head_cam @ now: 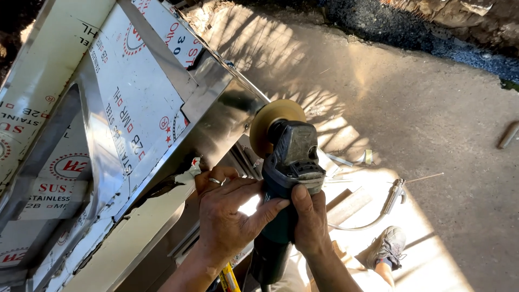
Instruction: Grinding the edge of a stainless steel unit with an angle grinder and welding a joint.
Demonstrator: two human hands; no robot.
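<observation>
Hands (265, 216) hold grinder (284, 184) disc-end (273, 121) away, upward.

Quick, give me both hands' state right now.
Left hand: closed around the angle grinder, ring finger against the steel sheet.
Right hand: closed around the grinder's body.

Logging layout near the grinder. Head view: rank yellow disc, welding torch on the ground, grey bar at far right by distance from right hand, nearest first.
From the right hand:
1. Yellow disc, above it on the grinder.
2. Welding torch, on the ground to the right.
3. Grey bar, far right edge.
</observation>
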